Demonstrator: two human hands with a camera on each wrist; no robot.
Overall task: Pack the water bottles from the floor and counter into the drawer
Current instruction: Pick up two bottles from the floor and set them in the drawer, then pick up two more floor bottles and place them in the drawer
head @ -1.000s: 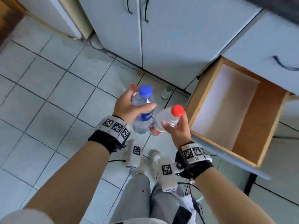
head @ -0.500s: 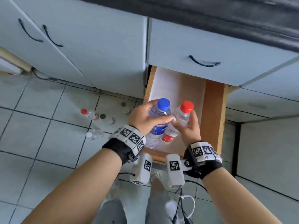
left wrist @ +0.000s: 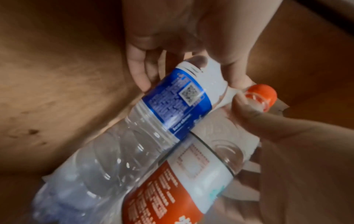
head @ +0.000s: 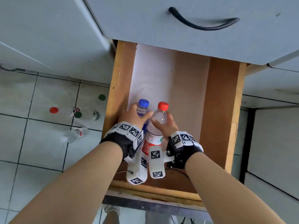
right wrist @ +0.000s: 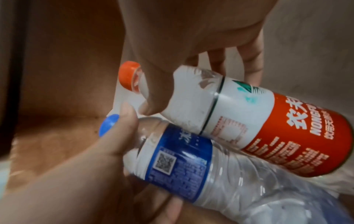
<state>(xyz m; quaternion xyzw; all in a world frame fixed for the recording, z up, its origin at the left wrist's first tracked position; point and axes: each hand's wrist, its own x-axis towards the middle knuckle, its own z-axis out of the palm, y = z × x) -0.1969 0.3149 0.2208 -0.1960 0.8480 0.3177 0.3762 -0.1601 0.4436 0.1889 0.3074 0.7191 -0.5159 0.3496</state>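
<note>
My left hand (head: 132, 116) grips a clear water bottle with a blue cap and blue label (head: 143, 105) (left wrist: 172, 103) (right wrist: 178, 160) around its shoulder. My right hand (head: 168, 122) grips a bottle with a red cap and red-and-white label (head: 156, 131) (left wrist: 172, 181) (right wrist: 268, 125) near its neck. Both bottles stand side by side, touching, inside the open wooden drawer (head: 218, 110), over its white liner near the left wall. Whether their bases touch the drawer bottom is hidden by my wrists.
On the tiled floor left of the drawer lie several more bottles: one with a red cap (head: 64, 110), one with a dark green cap (head: 87, 114), one with a white cap (head: 74, 135). A green cap (head: 102, 97) shows near the cabinet. A closed drawer front (head: 202, 21) overhangs above.
Both hands carried the two bottles from above the floor rightward and down into the open drawer. The view swung from the floor to straight over the drawer.
</note>
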